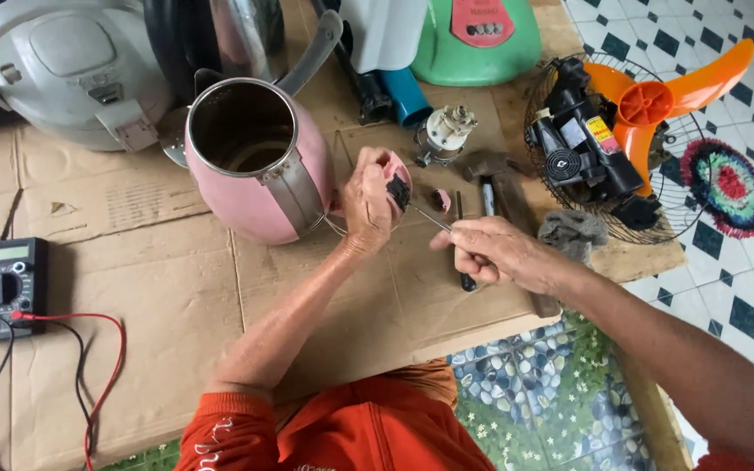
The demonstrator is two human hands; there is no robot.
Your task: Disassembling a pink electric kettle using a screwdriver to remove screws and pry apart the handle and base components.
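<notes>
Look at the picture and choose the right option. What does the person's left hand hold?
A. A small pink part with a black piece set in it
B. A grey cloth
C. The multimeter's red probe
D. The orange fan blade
A: the left hand grips a small pink part beside the pink kettle, while the right hand points a thin metal tool at it.

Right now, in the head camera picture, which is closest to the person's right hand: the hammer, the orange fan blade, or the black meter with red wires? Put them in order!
From the right hand:
1. Hammer, just above the hand on the cardboard.
2. Orange fan blade, up and to the right, in the wire guard.
3. Black meter, far across at the left edge.
</notes>
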